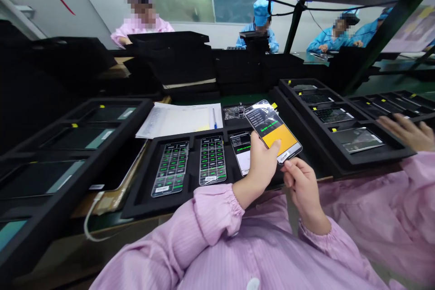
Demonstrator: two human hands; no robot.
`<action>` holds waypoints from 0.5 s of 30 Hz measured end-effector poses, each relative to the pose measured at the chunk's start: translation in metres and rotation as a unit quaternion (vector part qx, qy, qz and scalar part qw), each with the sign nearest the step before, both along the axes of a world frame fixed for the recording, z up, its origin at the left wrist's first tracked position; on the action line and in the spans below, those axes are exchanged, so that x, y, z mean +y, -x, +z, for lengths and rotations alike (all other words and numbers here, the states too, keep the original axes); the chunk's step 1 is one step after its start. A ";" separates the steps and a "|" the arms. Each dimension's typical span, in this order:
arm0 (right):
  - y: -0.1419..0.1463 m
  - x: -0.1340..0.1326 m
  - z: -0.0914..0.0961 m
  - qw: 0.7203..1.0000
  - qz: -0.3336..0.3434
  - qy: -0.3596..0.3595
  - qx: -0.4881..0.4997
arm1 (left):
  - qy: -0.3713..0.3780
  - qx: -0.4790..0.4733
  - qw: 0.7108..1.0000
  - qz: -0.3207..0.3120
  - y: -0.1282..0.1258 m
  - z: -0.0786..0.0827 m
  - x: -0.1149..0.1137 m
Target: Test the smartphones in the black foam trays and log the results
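Observation:
My left hand [263,161] is closed around the left edge of a smartphone [272,124], its thumb over the lit screen. The screen shows dark text above an orange block, and a barcode label sits at the lower end. At the phone's bottom edge, my right hand [301,179] has its fingers pinched together; what lies between them, if anything, is hidden. Below the held phone, a black foam tray [142,199] carries two phones with green-marked grids, one of them a phone [212,161] in the middle slot. A third phone [239,154] lies partly behind my left hand.
More foam trays with phones stand left [144,104] and right [367,163]. Paper sheets [183,118] with a pen [215,118] lie behind. A co-worker's hand [408,131] reaches over the right trays. A white cable [88,222] hangs at the front left. Several people work opposite.

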State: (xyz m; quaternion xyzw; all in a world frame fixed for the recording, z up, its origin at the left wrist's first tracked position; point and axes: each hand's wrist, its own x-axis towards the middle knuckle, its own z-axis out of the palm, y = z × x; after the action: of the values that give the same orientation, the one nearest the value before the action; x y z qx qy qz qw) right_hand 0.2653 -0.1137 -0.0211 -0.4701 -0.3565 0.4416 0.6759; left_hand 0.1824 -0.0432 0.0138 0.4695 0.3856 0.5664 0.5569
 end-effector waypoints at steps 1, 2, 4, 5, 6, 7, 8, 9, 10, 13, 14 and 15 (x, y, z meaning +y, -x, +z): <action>0.000 -0.002 0.000 1.000 -0.012 -0.005 0.016 | 0.005 0.011 1.000 0.006 0.000 -0.002 0.004; 0.000 -0.005 0.000 0.999 -0.025 -0.010 0.033 | 0.011 0.023 1.000 0.011 0.000 -0.004 0.009; 0.000 -0.012 0.001 0.996 -0.053 -0.022 0.063 | 0.025 0.055 0.998 0.017 -0.001 -0.011 0.022; 0.000 -0.016 0.001 0.995 -0.064 -0.028 0.076 | 0.032 0.074 0.997 0.016 -0.003 -0.014 0.028; 0.001 -0.019 0.002 0.993 -0.072 -0.034 0.085 | 0.039 0.096 0.995 0.009 -0.006 -0.018 0.033; 0.001 -0.022 0.003 0.992 -0.075 -0.040 0.090 | 0.045 0.118 0.992 -0.001 -0.009 -0.020 0.037; 0.001 -0.024 0.003 0.992 -0.075 -0.044 0.090 | 0.049 0.140 0.989 -0.015 -0.013 -0.022 0.038; 0.001 -0.025 0.003 0.992 -0.070 -0.046 0.089 | 0.049 0.160 0.985 -0.030 -0.016 -0.022 0.037; 0.001 -0.026 0.004 0.993 -0.063 -0.045 0.087 | 0.044 0.179 0.982 -0.043 -0.017 -0.021 0.035; 0.000 -0.027 0.005 0.994 -0.015 -0.022 0.109 | -0.008 0.214 0.975 -0.055 -0.007 -0.012 0.017; -0.001 -0.027 0.006 0.992 0.005 -0.012 0.126 | -0.049 0.238 0.969 -0.048 0.001 -0.010 0.009; -0.002 -0.027 0.007 0.989 0.025 -0.001 0.145 | -0.095 0.274 0.956 -0.038 0.011 -0.009 0.002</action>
State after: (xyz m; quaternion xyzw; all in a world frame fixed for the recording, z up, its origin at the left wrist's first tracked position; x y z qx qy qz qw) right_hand 0.2672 -0.1409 -0.0143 -0.3911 -0.2665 0.5213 0.7101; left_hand 0.1715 -0.0417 0.0050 0.6718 0.4496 0.4284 0.4036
